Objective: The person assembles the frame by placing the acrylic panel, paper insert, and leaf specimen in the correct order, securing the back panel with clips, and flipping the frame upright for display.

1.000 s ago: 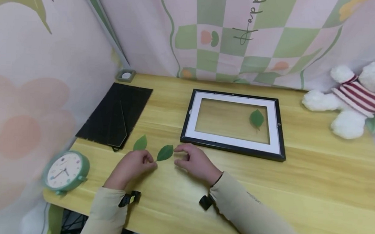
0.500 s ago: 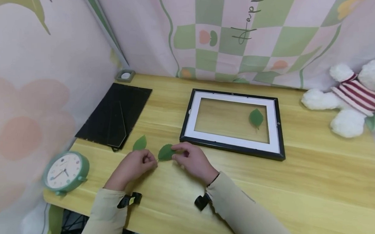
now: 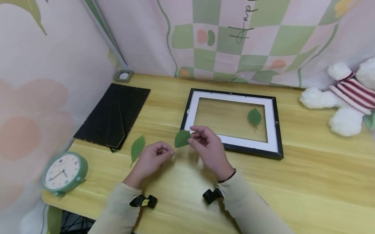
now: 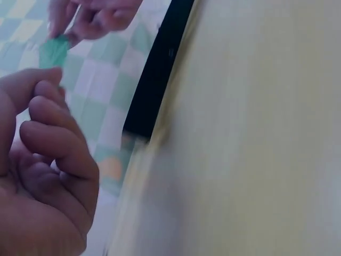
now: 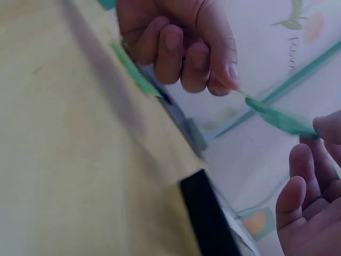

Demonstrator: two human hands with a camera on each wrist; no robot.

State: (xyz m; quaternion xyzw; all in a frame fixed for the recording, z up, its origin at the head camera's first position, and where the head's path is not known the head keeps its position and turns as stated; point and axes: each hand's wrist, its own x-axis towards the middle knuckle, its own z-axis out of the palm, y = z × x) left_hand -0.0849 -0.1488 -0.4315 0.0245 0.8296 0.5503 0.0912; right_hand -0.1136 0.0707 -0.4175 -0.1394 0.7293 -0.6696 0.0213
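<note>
In the head view there are three leaves: a middle leaf (image 3: 182, 139) just below centre, a left leaf (image 3: 138, 148) lower and left of centre, a right leaf (image 3: 254, 117) right of centre. There are two hands at lower middle, a left hand (image 3: 150, 160) and a right hand (image 3: 214, 153), and two sleeves (image 3: 252, 208) toward the bottom edge. I count one picture frame (image 3: 270, 123) right of centre, one black board (image 3: 110, 114) left of centre, one clock (image 3: 62, 172) at lower left, one plush toy (image 3: 357, 92) at the right edge, and one table (image 3: 321, 183) across the lower part.
</note>
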